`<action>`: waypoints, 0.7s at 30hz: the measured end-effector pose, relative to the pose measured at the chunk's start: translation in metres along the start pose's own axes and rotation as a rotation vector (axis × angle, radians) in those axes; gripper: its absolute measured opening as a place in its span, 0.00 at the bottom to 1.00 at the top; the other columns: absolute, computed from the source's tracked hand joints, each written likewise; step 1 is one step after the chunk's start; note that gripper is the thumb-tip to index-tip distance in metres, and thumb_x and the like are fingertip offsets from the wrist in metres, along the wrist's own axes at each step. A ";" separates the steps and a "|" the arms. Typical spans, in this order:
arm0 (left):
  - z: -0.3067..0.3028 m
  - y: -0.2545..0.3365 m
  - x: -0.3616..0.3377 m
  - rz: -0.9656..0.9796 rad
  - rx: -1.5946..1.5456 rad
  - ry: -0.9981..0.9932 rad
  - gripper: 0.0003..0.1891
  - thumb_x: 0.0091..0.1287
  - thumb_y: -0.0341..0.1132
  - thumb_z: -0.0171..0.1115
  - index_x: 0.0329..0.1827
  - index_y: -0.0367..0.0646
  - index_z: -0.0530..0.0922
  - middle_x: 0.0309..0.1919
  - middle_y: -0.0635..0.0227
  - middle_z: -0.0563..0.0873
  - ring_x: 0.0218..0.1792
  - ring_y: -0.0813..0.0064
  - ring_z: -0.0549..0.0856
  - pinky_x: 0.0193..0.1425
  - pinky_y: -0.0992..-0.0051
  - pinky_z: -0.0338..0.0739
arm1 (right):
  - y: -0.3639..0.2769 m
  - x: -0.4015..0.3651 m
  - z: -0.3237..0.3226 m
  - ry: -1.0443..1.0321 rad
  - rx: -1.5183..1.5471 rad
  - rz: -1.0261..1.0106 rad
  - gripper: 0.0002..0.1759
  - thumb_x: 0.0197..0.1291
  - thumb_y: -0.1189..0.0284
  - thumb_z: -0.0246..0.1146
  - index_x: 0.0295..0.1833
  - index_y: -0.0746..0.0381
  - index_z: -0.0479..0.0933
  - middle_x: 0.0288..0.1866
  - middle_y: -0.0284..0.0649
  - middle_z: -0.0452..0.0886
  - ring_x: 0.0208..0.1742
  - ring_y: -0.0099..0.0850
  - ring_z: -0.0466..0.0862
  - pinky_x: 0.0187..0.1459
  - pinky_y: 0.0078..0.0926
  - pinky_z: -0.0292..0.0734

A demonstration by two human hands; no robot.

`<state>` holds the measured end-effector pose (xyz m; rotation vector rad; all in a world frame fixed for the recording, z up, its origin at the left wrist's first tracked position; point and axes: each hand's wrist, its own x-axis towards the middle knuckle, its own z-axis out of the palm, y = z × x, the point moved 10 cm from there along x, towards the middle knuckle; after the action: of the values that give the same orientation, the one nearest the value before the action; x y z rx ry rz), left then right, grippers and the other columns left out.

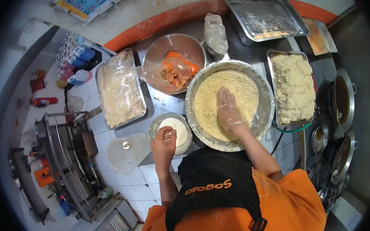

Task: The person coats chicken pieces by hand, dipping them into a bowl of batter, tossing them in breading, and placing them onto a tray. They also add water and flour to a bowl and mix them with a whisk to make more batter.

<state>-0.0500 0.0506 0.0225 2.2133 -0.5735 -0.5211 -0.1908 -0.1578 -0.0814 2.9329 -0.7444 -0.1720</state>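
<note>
My right hand (229, 112) lies palm down with fingers stretched out on pale yellow crumbly flour (207, 95), and some of it clings to my skin. The flour fills a large metal basin (189, 115) with a crusted rim. My left hand (163, 146) is over the near left edge of a smaller metal bowl (154, 123) of white batter (180, 130). Its fingers are curled toward the thumb; whatever may be between them is hidden.
Around the basins are a tray of coated pieces under plastic (123, 90), a bowl with an orange bag (179, 41), a plastic bag (215, 35), a tray heaped with crumbs (292, 86) and a metal tray (263, 12). Pans (342, 99) line the right; a clear container (121, 154) stands left.
</note>
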 end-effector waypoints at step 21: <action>0.001 0.003 -0.002 0.006 0.038 -0.006 0.10 0.68 0.32 0.68 0.46 0.34 0.84 0.38 0.55 0.90 0.39 0.68 0.91 0.40 0.72 0.84 | 0.089 -0.005 0.063 -0.012 1.652 0.647 0.35 0.67 0.59 0.67 0.73 0.63 0.67 0.71 0.51 0.74 0.72 0.42 0.74 0.68 0.40 0.74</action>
<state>-0.0526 0.0493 0.0248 2.2462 -0.5971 -0.5179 -0.2452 -0.2378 -0.1309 3.4692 -2.8021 0.9072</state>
